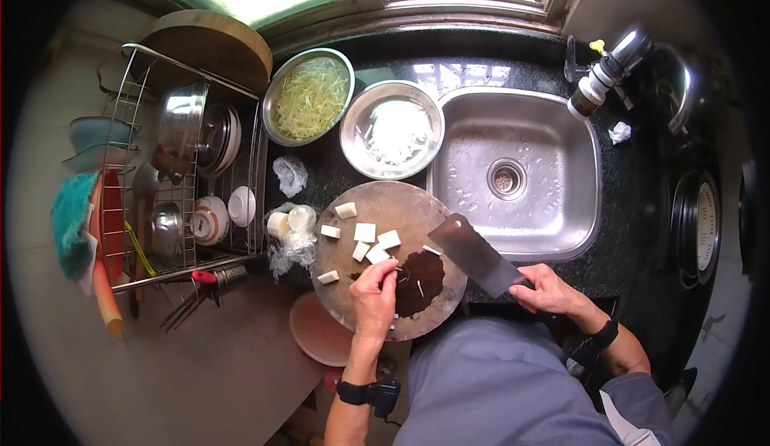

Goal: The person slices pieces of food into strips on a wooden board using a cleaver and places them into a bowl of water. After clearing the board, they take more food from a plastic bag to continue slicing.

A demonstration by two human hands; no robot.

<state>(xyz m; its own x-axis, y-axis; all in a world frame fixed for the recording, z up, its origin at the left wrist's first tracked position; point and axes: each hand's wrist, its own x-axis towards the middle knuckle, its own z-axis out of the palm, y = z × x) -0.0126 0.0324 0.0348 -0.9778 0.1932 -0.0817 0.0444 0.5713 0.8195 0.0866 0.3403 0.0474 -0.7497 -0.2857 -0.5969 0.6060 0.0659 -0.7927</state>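
My right hand (547, 292) grips the handle of a cleaver (477, 255), its broad blade over the right edge of a round chopping board (345, 202). Low over the board's middle, my left hand (374, 295) has its fingers pinched together; whatever they hold is too small or hidden to make out. Just beyond those fingertips lie several white blocks (365, 233), tofu-like in look. A dark wet patch (425, 281) spreads to the right of my left hand, with a few thin white slivers on it.
Beyond the board stand a metal bowl of white pieces (391, 131) and a bowl of pale sprouts (313, 97). A steel sink (553, 205) lies to the right. On the left are plastic-wrapped white food (293, 241) and a dish rack (192, 269); a pale basin (309, 334) sits lower.
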